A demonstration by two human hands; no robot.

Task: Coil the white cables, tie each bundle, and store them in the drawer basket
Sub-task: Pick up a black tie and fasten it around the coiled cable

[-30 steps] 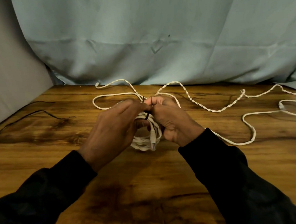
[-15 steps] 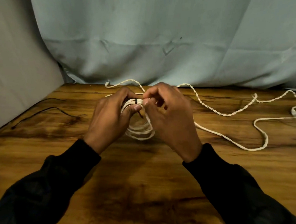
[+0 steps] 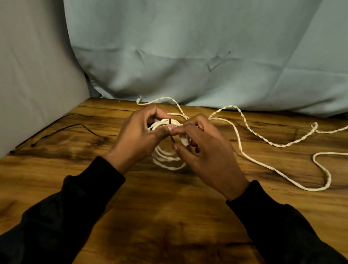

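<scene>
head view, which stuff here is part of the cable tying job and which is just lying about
Job: coiled white cable, black tie, left hand, right hand, loose white cables.
Lying about: thin black wire, blue cloth.

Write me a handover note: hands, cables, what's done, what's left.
Left hand: grips the coil at its top, thumb by the black tie.
Right hand: pinches the coil's other side, fingers at the tie's loose end.
Coil held just above the table.
Done: one cable coiled, tie wrapped round it.
Left: finish the tie; coil and tie the loose cable and the twisted cable lying to the right; store all. Drawer basket not in view.
</scene>
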